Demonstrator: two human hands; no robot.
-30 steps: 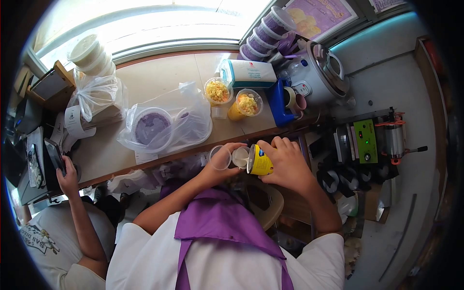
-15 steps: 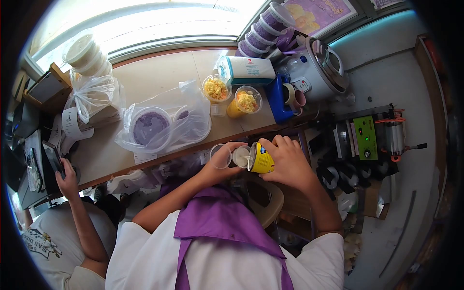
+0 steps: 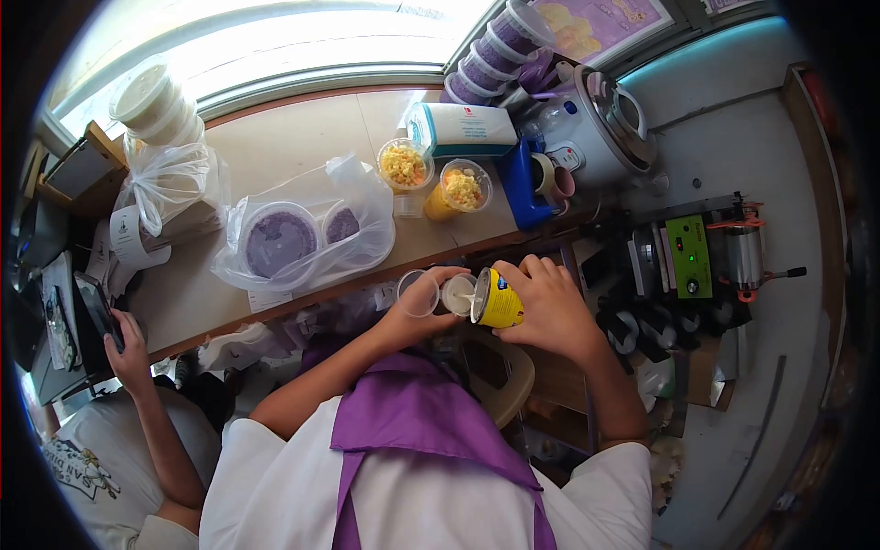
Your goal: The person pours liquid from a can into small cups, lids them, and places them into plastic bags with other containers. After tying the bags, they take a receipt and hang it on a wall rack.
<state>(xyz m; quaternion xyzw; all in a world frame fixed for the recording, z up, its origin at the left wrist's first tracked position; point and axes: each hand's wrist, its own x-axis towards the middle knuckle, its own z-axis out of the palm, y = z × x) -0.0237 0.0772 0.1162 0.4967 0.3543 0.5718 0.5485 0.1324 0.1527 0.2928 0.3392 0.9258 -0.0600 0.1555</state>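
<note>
My left hand (image 3: pixel 414 310) is closed around a small clear cup (image 3: pixel 457 295), with its round clear lid (image 3: pixel 417 293) standing open beside it, over the back of my fingers. In my right hand (image 3: pixel 550 307) is a yellow can (image 3: pixel 498 297), tipped left toward the small cup. Pale creamy liquid runs from the can's rim into the cup. Beyond my hands, two clear cups topped with yellow shreds stand on the counter, one at the left (image 3: pixel 403 166) and one at the right (image 3: pixel 461 190).
On the counter (image 3: pixel 321 128) are a plastic bag (image 3: pixel 365 240) with purple-filled tubs, a tissue pack (image 3: pixel 467 130), a blue holder (image 3: pixel 524 188) and a grey cooker (image 3: pixel 600 128). A sealing machine (image 3: pixel 692 257) stands right. A person's hand (image 3: pixel 131 353) holds a phone at left.
The view has shifted slightly, moving the counter items a little to the left. Both hands keep their holds, and liquid is still flowing from the can into the small cup.
</note>
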